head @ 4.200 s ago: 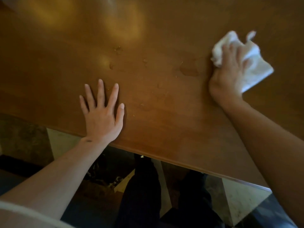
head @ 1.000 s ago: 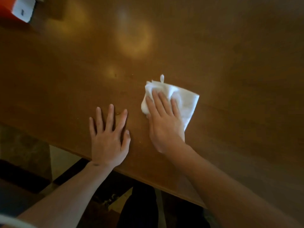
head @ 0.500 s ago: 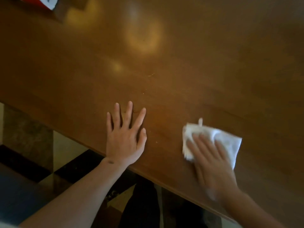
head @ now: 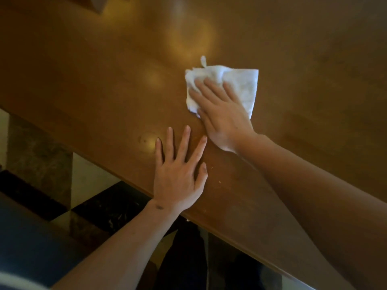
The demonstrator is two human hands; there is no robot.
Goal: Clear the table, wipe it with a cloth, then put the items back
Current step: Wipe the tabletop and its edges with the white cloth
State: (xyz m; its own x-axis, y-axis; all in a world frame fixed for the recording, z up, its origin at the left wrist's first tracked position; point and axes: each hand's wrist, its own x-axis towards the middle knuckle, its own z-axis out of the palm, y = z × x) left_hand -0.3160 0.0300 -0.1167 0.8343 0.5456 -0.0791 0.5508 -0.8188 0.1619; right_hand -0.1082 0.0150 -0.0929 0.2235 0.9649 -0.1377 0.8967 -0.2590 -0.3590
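Observation:
A glossy brown wooden table (head: 303,59) fills most of the view. My right hand (head: 219,114) lies flat with straight fingers on a crumpled white cloth (head: 240,84) and presses it onto the tabletop. My left hand (head: 178,170) rests flat on the table just behind its front edge, fingers spread, holding nothing. The two hands are close together, the cloth just beyond my left fingertips. A few small crumbs (head: 219,181) lie to the right of my left thumb.
The table's front edge (head: 104,171) runs diagonally from the left down to the lower right. Below it are a tiled floor (head: 88,178) in light and dark squares and my dark-clothed legs (head: 184,258). A dark corner of an object (head: 98,5) shows at the top left.
My right hand has slid the cloth from the near right back to the left and farther onto the table, close to my left hand. My left hand stays planted.

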